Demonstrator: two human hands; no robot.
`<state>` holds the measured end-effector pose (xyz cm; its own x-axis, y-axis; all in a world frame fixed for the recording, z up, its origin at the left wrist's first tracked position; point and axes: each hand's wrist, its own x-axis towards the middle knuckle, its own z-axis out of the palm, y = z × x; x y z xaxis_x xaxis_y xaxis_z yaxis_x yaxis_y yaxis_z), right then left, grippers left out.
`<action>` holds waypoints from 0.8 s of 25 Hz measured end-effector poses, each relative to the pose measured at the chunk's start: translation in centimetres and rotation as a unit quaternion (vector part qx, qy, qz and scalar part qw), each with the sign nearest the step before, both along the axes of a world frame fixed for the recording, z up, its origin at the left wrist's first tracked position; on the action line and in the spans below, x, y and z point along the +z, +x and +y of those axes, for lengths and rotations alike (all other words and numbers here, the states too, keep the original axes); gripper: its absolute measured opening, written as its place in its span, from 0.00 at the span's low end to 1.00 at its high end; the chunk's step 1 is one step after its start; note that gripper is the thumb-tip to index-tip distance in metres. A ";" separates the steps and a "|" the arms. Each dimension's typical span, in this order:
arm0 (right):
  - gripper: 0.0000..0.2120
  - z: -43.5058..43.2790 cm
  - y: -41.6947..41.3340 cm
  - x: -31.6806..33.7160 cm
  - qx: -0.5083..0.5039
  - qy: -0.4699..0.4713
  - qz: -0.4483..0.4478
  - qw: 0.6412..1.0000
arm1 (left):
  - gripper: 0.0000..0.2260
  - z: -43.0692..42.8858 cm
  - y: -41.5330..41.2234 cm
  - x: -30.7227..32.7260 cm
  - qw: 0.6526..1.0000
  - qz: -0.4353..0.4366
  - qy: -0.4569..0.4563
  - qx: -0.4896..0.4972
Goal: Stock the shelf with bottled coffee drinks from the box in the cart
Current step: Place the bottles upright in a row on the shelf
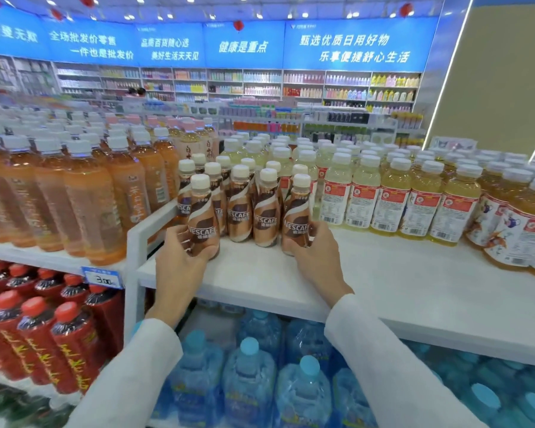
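Several brown bottled coffee drinks (240,208) with white caps stand in rows on the white shelf (383,273). My left hand (179,257) grips the front left coffee bottle (203,217) around its lower body. My right hand (317,251) grips the front right coffee bottle (297,217) the same way. Both bottles stand upright at the front of the group, bases on or just above the shelf board. The box and the cart are out of view.
Orange tea bottles (84,196) crowd the higher shelf to the left, behind a white divider (136,239). Pale yellow drinks (393,193) fill the right side. Red-capped dark bottles (34,332) and blue-capped water bottles (247,381) sit on lower shelves. Bare shelf board lies in front of the yellow drinks.
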<state>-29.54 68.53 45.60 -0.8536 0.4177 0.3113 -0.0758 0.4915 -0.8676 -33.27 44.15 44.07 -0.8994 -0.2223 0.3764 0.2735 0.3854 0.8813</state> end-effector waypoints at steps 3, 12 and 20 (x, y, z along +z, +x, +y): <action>0.28 -0.2 -1.0 -0.2 -0.005 -0.001 -0.005 1.000 | 0.26 -2.1 -1.4 -0.1 1.000 -0.002 0.000 0.023; 0.28 -0.4 -1.8 -0.4 -0.016 0.012 -0.005 1.000 | 0.25 -2.1 -2.0 0.1 0.996 0.015 -0.060 0.066; 0.29 -0.5 -1.8 -0.8 -0.020 0.014 0.000 1.000 | 0.27 -0.5 -2.0 0.6 0.990 0.001 -0.075 0.123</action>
<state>-31.38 67.99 44.79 -0.8361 0.4431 0.3235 -0.0553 0.5186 -0.8532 -35.23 43.65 44.70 -0.8239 -0.3771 0.4231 0.1563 0.5663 0.8092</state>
